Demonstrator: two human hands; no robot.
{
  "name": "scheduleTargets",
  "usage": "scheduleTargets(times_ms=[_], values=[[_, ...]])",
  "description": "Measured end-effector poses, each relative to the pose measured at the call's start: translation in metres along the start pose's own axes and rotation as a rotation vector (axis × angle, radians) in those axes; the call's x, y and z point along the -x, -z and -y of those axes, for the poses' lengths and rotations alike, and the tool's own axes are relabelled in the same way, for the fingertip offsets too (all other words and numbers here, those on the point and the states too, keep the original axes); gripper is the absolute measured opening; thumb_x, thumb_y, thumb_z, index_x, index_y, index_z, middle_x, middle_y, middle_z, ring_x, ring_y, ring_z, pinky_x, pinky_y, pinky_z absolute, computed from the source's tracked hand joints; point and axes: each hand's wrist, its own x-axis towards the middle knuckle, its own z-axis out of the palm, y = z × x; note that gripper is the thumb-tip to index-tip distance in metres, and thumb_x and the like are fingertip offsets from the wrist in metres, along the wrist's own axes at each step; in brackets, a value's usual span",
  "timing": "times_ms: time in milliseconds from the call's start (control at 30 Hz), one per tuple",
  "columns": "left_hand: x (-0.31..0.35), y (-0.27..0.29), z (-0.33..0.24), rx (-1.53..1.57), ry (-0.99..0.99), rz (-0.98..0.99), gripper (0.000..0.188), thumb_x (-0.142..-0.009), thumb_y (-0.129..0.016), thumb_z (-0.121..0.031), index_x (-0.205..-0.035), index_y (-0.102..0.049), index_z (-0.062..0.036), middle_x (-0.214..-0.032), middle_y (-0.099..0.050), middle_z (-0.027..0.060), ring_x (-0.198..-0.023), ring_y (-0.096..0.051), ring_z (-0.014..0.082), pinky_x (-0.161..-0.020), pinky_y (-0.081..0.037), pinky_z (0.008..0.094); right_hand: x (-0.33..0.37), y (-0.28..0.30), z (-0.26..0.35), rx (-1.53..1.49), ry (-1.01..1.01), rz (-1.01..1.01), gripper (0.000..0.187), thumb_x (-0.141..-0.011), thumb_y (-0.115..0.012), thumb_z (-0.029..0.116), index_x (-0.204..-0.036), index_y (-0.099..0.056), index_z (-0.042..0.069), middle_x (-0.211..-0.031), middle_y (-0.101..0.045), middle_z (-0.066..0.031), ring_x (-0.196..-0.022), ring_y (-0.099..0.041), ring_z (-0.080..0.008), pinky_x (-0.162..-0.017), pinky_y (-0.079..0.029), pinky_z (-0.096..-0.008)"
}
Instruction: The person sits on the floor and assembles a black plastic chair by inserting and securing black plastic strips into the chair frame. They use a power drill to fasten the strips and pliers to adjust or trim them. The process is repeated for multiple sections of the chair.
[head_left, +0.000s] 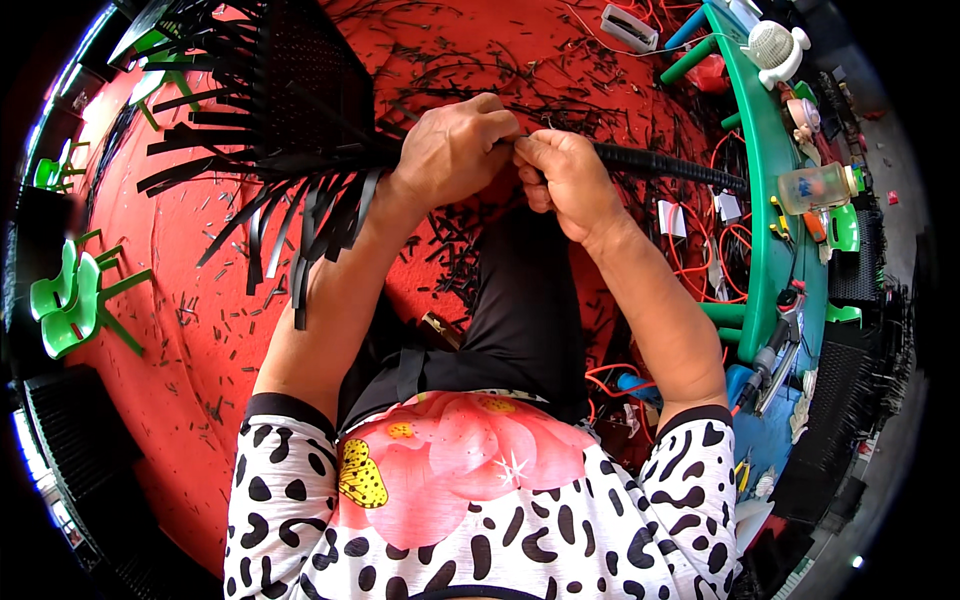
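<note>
A black woven piece (318,95), probably a basket, stands at the upper left, with many loose flat black strips (215,160) fanning out from its edge. A long black rod wound with strip, like a handle (665,166), runs from behind my hands toward the green table. My left hand (455,148) is closed around the black handle near the woven piece, knuckles up. Close beside it, my right hand (572,185) pinches at the same handle with thumb and bent forefinger. The exact bit between the fingertips is hidden.
Cut black scraps litter the red floor (180,340). A green-edged table (762,250) at the right bears a small white fan (775,50), a clear jar (815,188) and tools. Red cords lie beneath it. Small green chairs (75,310) stand at the left.
</note>
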Motion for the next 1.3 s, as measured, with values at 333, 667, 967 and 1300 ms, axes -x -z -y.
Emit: scheduleTargets(times_ms=[333, 667, 967, 1300], values=[[-0.008, 0.000, -0.002, 0.137, 0.134, -0.017, 0.019, -0.071, -0.068, -0.006, -0.067, -0.051, 0.0003, -0.067, -0.050, 0.0115, -0.062, -0.053, 0.0301, -0.056, -0.040, 0.0362, 0.009, 0.066, 0.020, 0.982, 0.777, -0.360, 0.026, -0.081, -0.066, 0.027, -0.084, -0.057, 0.003, -0.073, -0.059, -0.0071, -0.067, -0.057, -0.0193, -0.062, -0.046, -0.0323], [-0.016, 0.003, -0.003, 0.111, 0.411, 0.173, 0.015, -0.074, -0.067, -0.017, -0.074, -0.059, -0.0037, -0.069, -0.058, 0.0129, -0.069, -0.058, 0.0322, -0.062, -0.045, 0.0396, 0.021, 0.099, -0.021, 1.159, 1.003, -0.473, 0.028, -0.076, -0.069, 0.017, -0.097, -0.058, 0.003, -0.099, -0.059, -0.0133, -0.096, -0.056, -0.0311, -0.086, -0.045, -0.0391], [-0.023, 0.004, -0.002, 0.062, 0.305, 0.163, 0.019, -0.073, -0.065, -0.013, -0.066, -0.052, -0.0010, -0.055, -0.042, 0.0072, -0.053, -0.041, 0.0126, -0.051, -0.033, 0.0307, 0.085, 0.145, -0.055, 1.015, 0.922, -0.689, 0.021, -0.075, -0.066, 0.010, -0.094, -0.058, 0.003, -0.093, -0.059, -0.0130, -0.091, -0.057, -0.0302, -0.082, -0.046, -0.0377], [-0.027, 0.001, 0.007, 0.266, 0.506, 0.217, 0.014, -0.072, -0.062, -0.003, -0.063, -0.051, -0.0014, -0.054, -0.039, -0.0021, -0.052, -0.035, 0.0062, -0.048, -0.029, 0.0260, 0.276, 0.380, -0.044, 1.405, -0.173, -1.585, 0.054, -0.073, -0.072, 0.041, -0.106, -0.054, 0.001, -0.101, -0.061, -0.0199, -0.097, -0.059, -0.0358, -0.081, -0.047, -0.0443]])
